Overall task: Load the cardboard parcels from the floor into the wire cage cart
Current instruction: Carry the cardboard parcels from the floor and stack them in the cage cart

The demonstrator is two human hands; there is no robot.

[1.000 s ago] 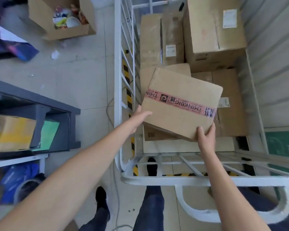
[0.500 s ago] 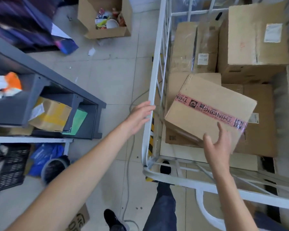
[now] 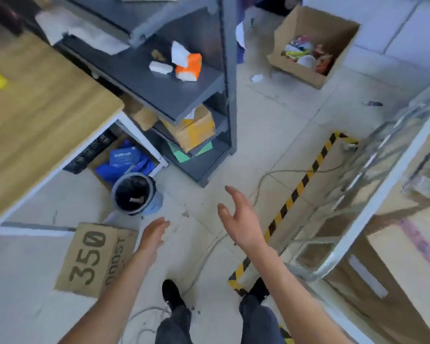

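A flat brown cardboard parcel printed "350" lies on the floor at lower left, under the table's edge. My left hand hangs just right of it, fingers relaxed and empty. My right hand is spread in the air over the floor, holding nothing. The white wire cage cart stands blurred at the right, with stacked cardboard parcels inside, one crossed by pink tape.
A wooden table fills the left. A dark grey shelf unit stands ahead with a yellow box. A bucket sits by the table leg. An open box of rubbish lies far right. Cables and yellow-black tape cross the floor.
Both hands have left the taped parcel, which stays in the cart. My view has swung left from the cart to the floor, and the "350" parcel has come into sight.
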